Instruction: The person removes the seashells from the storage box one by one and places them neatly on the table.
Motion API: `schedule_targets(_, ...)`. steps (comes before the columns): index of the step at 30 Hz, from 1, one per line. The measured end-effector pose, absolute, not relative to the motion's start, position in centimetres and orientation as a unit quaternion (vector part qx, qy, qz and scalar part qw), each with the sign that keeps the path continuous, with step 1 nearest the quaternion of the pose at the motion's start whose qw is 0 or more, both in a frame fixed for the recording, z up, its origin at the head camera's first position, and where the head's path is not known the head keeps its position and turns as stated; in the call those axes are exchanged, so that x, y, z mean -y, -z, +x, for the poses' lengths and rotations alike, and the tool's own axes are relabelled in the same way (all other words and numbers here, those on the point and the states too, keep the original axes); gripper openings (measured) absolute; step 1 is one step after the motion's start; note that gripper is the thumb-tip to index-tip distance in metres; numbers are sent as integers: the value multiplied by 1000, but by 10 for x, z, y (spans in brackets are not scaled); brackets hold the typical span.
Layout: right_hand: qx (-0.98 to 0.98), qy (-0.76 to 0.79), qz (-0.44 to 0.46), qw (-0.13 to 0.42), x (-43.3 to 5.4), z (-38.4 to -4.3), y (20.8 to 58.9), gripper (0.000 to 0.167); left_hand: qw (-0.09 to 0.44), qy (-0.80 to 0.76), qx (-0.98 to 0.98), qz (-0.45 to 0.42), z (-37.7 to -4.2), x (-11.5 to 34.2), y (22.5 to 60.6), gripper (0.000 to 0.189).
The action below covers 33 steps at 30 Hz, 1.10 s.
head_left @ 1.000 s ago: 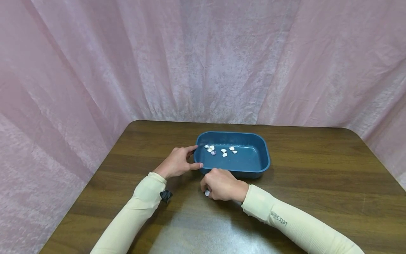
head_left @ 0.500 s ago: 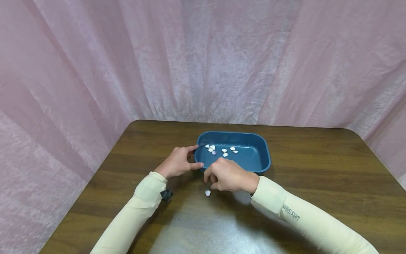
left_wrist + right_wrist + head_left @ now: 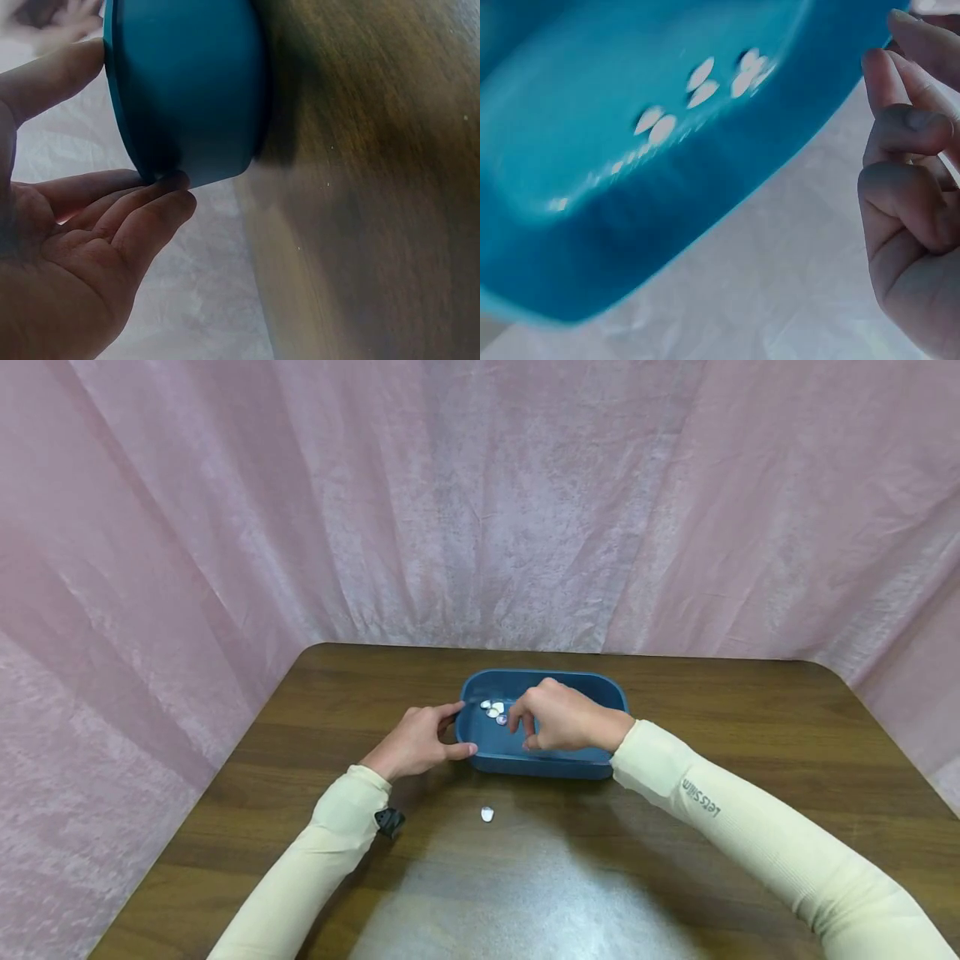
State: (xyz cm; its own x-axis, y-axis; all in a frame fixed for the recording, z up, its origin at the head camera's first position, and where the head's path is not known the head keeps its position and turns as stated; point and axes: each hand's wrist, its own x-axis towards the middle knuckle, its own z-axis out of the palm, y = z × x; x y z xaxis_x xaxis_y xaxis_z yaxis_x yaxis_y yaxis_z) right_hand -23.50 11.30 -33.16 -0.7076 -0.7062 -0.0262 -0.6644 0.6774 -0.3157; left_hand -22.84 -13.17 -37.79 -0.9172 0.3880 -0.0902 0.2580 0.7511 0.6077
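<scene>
A blue plastic basin (image 3: 543, 767) stands on the table. My left hand (image 3: 420, 742) touches its left end, thumb against the near rim and straight fingers along the side, as the left wrist view also shows. My right hand (image 3: 566, 717) hangs over the middle of the basin with loosely bent fingers and a gap between index finger and thumb; nothing is visible between them. Several small seashells (image 3: 703, 94) lie on the basin floor, some hidden behind the right hand in the head view. One white seashell (image 3: 487, 814) lies on the table in front of the basin.
The brown wooden table (image 3: 735, 752) extends on both sides of the basin. A pink velvet curtain (image 3: 525, 527) hangs behind it. A small black device (image 3: 389, 822) sits at my left wrist.
My right hand has let go of the white seashell on the table and moved up and right, over the basin. The left hand stays at the basin's left end.
</scene>
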Motion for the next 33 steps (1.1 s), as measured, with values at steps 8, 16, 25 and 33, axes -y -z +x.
schedule_targets(8,-929,127,-333,102,-122,-271,326,21,106,-313,-929,168,-228,132,376,80)
schedule_targets(16,-943,94,-295,120,-124,-294,333,19,106,-314,-929,162,-227,132,378,79)
schedule_targets(25,-967,53,-207,138,-118,-311,348,8,105,-316,-929,164,-226,130,377,79)
schedule_targets(33,-980,39,-141,134,-112,-320,360,8,106,-319,-928,163,-225,129,377,79)
